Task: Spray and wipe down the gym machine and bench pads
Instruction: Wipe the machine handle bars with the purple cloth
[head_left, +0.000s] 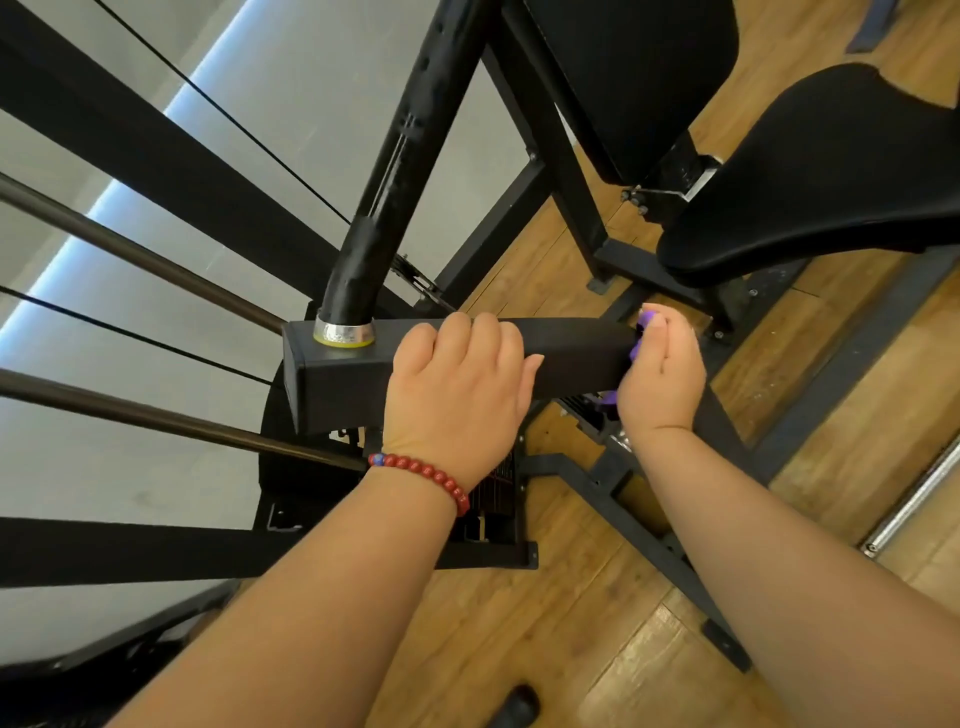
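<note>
Left hand, fingers curled over the top of the machine's black square bar, grasping it; right hand, fingers clenched on a purple cloth pressed to the bar's right end. Black seat pad lies beyond, apart from both hands, above the wooden floor

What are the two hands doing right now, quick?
Left hand: closed, gripping the black bar.
Right hand: closed, holding a purple cloth against the bar's end.
</note>
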